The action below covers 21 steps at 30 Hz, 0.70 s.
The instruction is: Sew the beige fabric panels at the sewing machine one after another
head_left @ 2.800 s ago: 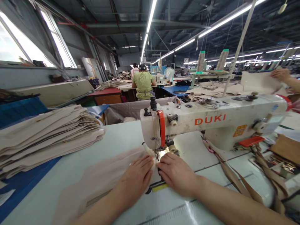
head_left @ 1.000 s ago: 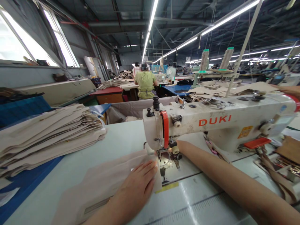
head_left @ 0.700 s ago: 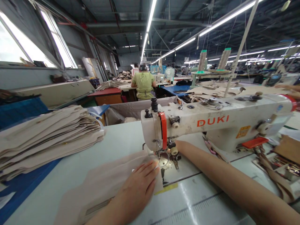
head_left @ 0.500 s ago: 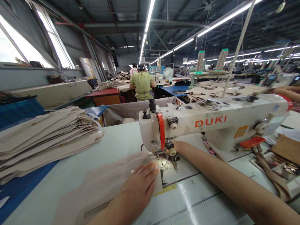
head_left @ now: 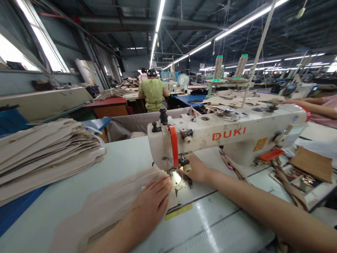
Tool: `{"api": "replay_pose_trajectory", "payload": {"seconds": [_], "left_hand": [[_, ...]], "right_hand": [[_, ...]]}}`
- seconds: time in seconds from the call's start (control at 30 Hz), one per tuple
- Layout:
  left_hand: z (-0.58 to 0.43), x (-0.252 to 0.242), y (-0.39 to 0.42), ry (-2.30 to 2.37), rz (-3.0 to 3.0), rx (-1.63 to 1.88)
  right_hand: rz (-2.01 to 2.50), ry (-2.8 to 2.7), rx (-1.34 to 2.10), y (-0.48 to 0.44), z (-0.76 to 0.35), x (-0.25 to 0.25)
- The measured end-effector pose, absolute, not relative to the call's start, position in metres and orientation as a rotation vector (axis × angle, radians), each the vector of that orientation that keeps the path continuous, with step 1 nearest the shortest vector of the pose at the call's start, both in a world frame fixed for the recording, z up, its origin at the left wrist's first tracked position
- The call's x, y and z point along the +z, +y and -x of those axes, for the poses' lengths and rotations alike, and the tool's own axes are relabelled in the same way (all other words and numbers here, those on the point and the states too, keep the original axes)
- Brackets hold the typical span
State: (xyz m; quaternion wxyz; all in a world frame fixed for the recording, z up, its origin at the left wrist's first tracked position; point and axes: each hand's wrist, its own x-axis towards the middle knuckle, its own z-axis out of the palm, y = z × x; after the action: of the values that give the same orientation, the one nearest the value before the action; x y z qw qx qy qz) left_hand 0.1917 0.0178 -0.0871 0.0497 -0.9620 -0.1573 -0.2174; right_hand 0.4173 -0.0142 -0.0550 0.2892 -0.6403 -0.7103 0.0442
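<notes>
Nearest, along the front edge of the worktop (head_left: 65, 189), a beige fabric piece (head_left: 110, 207) is spread flat, running from the front left corner toward the needle. The left hand (head_left: 151, 207) is laid palm-down on its right end with the fingers stretched out and close together. Its grip is open: nothing is clasped and the cloth is only pressed flat.

Just right of the fingertips, a yellow tape strip (head_left: 178, 212) is stuck to the worktop. Past it stands the white sewing machine (head_left: 229, 135), lit at the needle. The right hand (head_left: 197, 169) is passed under the machine's arm to just behind the presser foot. Its fingers are hidden by the machine's head, so its grip cannot be told.

At the left edge of the worktop, a tall stack of beige cut pieces (head_left: 47, 151) is piled on a blue board (head_left: 15, 211). At the right edge, what looks like a shallow white tray (head_left: 316, 197) is filled with brown strips (head_left: 283, 179) and small parts, and a brown card (head_left: 312, 163) is laid over it.

Beyond the far edge a cloth-lined bin (head_left: 158, 119) is seen, with pale cloth (head_left: 137, 134) bunched inside. Two thread cones (head_left: 218, 66) are stood on a rack behind the machine. Farther off, a person in a green top (head_left: 153, 94) is seated with back turned, and a co-worker's arm (head_left: 316, 107) is stretched in from the right.
</notes>
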Motion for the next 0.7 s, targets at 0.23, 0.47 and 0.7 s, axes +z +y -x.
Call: {"api": "replay_pose_trajectory", "payload": {"seconds": [0.23, 0.47, 0.7], "left_hand": [[-0.193, -0.094, 0.021, -0.451, 2.918, -0.775], [-0.192, -0.096, 0.02, -0.388, 2.876, -0.809], [-0.192, -0.093, 0.019, -0.39, 2.883, -0.795]], "right_hand": [[1.494, -2.174, 0.009, -0.061, -0.395, -0.067], [1.481, -2.235, -0.085, -0.062, -0.392, -0.075], [1.539, -2.278, -0.132, -0.057, -0.391, -0.071]]}}
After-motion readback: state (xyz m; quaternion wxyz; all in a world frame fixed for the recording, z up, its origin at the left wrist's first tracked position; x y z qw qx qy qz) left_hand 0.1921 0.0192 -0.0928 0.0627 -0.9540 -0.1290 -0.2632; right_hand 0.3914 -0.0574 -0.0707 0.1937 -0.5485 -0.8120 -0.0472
